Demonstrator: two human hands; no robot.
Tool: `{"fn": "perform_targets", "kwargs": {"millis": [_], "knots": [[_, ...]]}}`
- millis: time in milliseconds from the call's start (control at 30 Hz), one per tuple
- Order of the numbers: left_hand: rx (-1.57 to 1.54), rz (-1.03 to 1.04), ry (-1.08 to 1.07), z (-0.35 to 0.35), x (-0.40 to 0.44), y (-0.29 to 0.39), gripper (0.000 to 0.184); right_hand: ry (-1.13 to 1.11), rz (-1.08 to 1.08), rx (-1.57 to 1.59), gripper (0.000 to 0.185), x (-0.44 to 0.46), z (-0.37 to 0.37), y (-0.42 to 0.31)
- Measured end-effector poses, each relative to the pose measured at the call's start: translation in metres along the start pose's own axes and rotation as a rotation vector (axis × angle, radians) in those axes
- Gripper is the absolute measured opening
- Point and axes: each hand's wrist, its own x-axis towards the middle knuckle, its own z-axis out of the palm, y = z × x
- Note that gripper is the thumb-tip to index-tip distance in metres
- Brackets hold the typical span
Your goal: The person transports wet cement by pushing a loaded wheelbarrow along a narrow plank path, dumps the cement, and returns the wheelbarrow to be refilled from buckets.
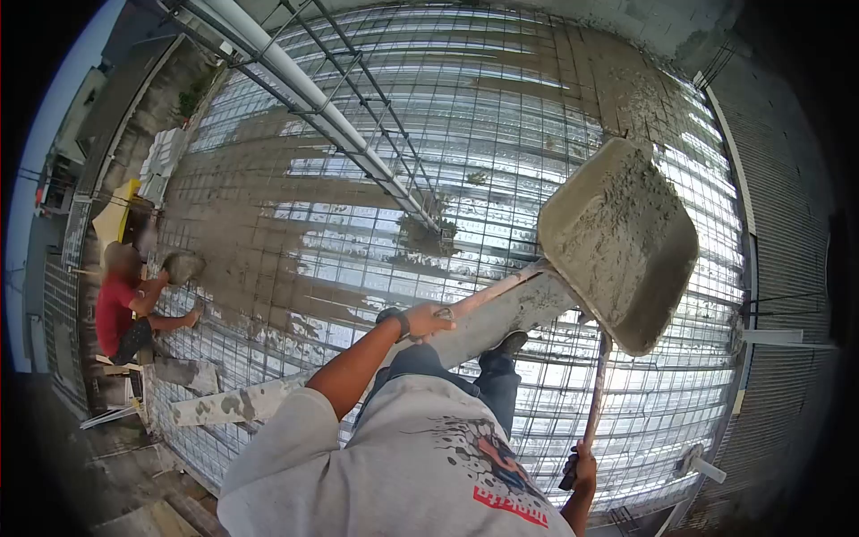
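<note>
A wheelbarrow [557,215] stands in front of me, its tray tilted to the right in view and carrying wet grey concrete [631,215]. My left hand [429,322] is closed around the end of its left handle [497,292], with a dark band on the wrist. Lower right, my right hand [583,467] grips the right handle [598,389] near a black end piece. Beneath the wheelbarrow runs a plank [465,338] spattered with concrete, and one of my shoes [514,343] rests by it. The wheel is hidden under the tray.
Rebar mesh [501,116] lies over shiny ribbed panels, partly covered with spread concrete [237,242]. A rebar column with a white pipe [313,94] rises ahead. At left a person in a red shirt [114,313] crouches, holding a bucket [183,267]. Another plank [237,404] lies lower left.
</note>
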Motion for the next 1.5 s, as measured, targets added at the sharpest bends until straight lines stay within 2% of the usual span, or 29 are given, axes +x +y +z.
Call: {"fn": "perform_targets", "kwargs": {"millis": [100, 133, 167, 333, 367, 567, 600, 700, 867, 933, 1033, 1267, 1333, 1400, 1500], "knots": [[0.046, 0.018, -0.008, -0.023, -0.042, -0.054, 0.043, -0.035, -0.012, -0.021, 0.044, -0.034, 0.036, 0.068], [0.047, 0.038, 0.039, 0.01, -0.063, -0.079, 0.044, -0.054, -0.026, 0.017, 0.044, -0.024, 0.021, 0.114], [0.022, 0.037, 0.022, -0.001, -0.071, -0.107, 0.045, -0.021, 0.005, 0.037, 0.044, -0.047, 0.035, 0.137], [0.061, 0.002, -0.076, -0.059, -0.149, -0.18, 0.051, -0.02, 0.038, 0.065, 0.044, -0.147, 0.116, 0.199], [0.075, 0.0, -0.037, -0.003, -0.183, -0.201, 0.048, -0.068, 0.026, 0.084, 0.044, -0.145, 0.076, 0.25], [0.025, -0.027, -0.053, -0.05, -0.257, -0.344, 0.044, -0.026, 0.07, 0.077, 0.049, -0.205, 0.162, 0.395], [0.031, -0.052, -0.011, -0.015, -0.281, -0.367, 0.043, -0.032, 0.058, 0.075, 0.049, -0.212, 0.144, 0.433], [0.094, -0.005, -0.049, -0.032, -0.31, -0.451, 0.042, -0.002, 0.003, -0.04, 0.049, -0.25, 0.192, 0.497], [0.148, -0.037, -0.045, -0.042, -0.399, -0.536, 0.047, 0.018, 0.014, 0.081, 0.048, -0.339, 0.264, 0.598], [0.211, -0.109, -0.033, -0.065, -0.417, -0.582, 0.046, -0.007, 0.095, 0.165, 0.043, -0.377, 0.3, 0.633], [0.232, -0.08, -0.054, -0.097, -0.47, -0.615, 0.048, -0.039, 0.131, 0.223, 0.047, -0.406, 0.35, 0.715], [0.31, 0.003, -0.063, -0.182, -0.554, -0.734, 0.045, 0.033, 0.092, 0.263, 0.052, -0.497, 0.513, 0.847], [0.334, -0.018, -0.088, -0.213, -0.577, -0.758, 0.047, 0.059, 0.074, 0.258, 0.055, -0.523, 0.56, 0.873], [0.354, 0.002, -0.07, -0.252, -0.599, -0.782, 0.055, 0.034, 0.127, 0.392, 0.062, -0.548, 0.61, 0.891], [0.359, 0.002, -0.089, -0.301, -0.647, -0.804, 0.055, 0.023, 0.177, 0.459, 0.073, -0.597, 0.675, 0.922]]}}
